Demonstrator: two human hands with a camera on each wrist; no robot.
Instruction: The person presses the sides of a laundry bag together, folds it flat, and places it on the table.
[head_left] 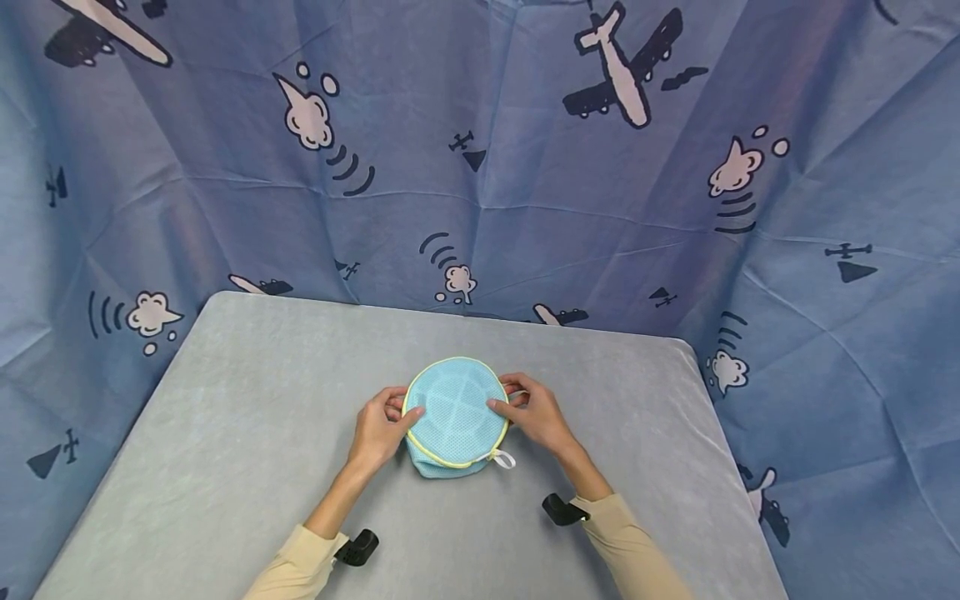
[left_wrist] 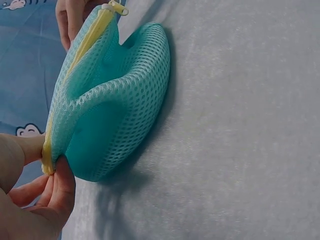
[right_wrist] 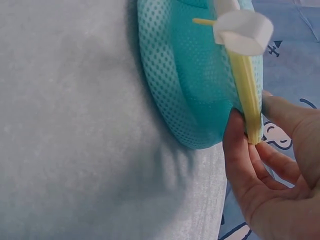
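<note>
A round light-blue mesh laundry bag [head_left: 456,412] with yellow edging is held over the middle of the table. At its left edge my left hand [head_left: 383,423] pinches the rim between thumb and fingers. My right hand [head_left: 536,410] grips the opposite edge the same way. In the left wrist view, the mesh bag [left_wrist: 135,90] sags in folds below its yellow zipper band [left_wrist: 90,42]. A white loop [right_wrist: 245,32] hangs by the yellow band in the right wrist view, close to the right hand [right_wrist: 280,175]. The bag's inside is mostly hidden.
A grey cloth-covered table [head_left: 247,400] spreads under the hands. Behind it and at both sides hangs a blue curtain [head_left: 420,108] printed with planes and clouds. Black wrist cameras [head_left: 357,547] sit at both sleeve cuffs.
</note>
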